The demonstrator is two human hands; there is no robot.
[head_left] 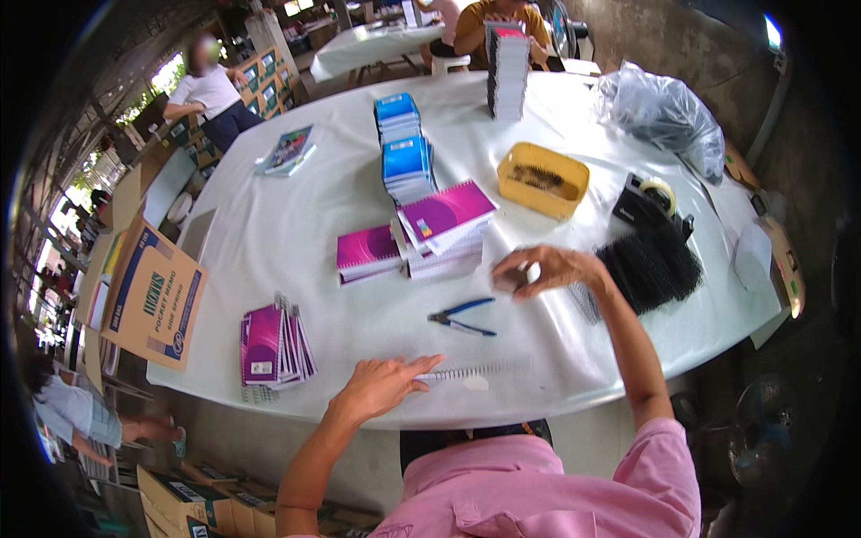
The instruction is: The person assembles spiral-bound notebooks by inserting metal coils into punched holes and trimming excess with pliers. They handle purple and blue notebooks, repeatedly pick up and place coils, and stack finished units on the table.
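My left hand (386, 387) is at the near edge of the table, its fingers closed on the left end of a thin wire spiral (462, 371). The spiral lies sideways, and its right end is blurred. Over the table to the right hovers my right hand (558, 269), fingers curled and smeared by motion; whether anything is in it I cannot make out. Blue-handled cutting pliers (462, 316) lie spread between the hands. Beyond them, purple notebooks (448, 215) are stacked, the top one askew. Left of my left hand stands a fanned pile of purple spiral notebooks (276, 345).
Black wire spirals (650, 267) are heaped at right, beside a tape dispenser (647, 199). Behind are a yellow tray (543, 208), blue notebook stacks (408, 166), a tall stack (508, 76) and a plastic bag (668, 117). A cardboard box (154, 296) borders the left edge. Other people are farther off.
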